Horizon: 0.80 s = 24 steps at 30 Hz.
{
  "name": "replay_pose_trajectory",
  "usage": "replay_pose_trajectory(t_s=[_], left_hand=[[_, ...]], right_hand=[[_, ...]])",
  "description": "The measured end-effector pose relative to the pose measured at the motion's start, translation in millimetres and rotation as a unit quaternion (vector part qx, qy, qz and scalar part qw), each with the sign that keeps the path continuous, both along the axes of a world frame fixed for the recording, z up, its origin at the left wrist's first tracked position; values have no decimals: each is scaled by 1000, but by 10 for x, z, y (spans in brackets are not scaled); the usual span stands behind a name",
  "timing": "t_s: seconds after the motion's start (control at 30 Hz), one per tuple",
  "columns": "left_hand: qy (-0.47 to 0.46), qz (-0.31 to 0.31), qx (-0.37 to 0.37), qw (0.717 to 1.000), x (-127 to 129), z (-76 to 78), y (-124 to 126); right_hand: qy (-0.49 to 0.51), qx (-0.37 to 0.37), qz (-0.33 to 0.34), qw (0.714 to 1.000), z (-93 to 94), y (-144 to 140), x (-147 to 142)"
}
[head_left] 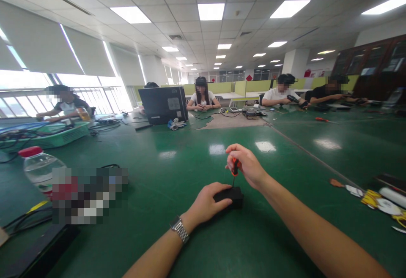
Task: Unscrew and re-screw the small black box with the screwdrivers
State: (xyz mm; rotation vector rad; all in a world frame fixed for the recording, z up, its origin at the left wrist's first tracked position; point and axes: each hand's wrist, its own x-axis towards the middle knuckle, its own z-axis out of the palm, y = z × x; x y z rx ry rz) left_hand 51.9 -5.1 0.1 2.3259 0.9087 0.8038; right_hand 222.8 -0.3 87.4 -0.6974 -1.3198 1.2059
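A black, box-shaped block (235,196) lies on the green tabletop in front of me. My left hand (209,202), with a metal watch at the wrist, is wrapped over its left end and presses it to the table. Above the block, my right hand (243,164) grips the orange and black handle of a screwdriver (235,168). The screwdriver stands nearly upright, its thin shaft reaching down to the top of the block. Whether a screw sits under the tip is too small to tell.
At left are a water bottle (41,170), a green basket (68,136) of cables and a long black object (38,250). A black computer case (165,104) stands at the back beside gloves (176,124). Another screwdriver (322,119) lies far right. Several people sit around the table.
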Motion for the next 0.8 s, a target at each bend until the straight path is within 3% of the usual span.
replay_pose_trajectory(t_s=[0.17, 0.33, 0.47, 0.8], left_hand=[[2, 1, 3, 1000, 3, 3, -2], [4, 1, 4, 1000, 4, 1, 0], [-1, -1, 2, 1000, 2, -1, 3], [-3, -2, -4, 1000, 3, -11, 7]], right_hand=[[-12, 10, -38, 999, -4, -4, -7], [-7, 5, -13, 1000, 13, -16, -12], [-3, 9, -49, 999, 18, -17, -15], [14, -5, -43, 999, 4, 1, -5]])
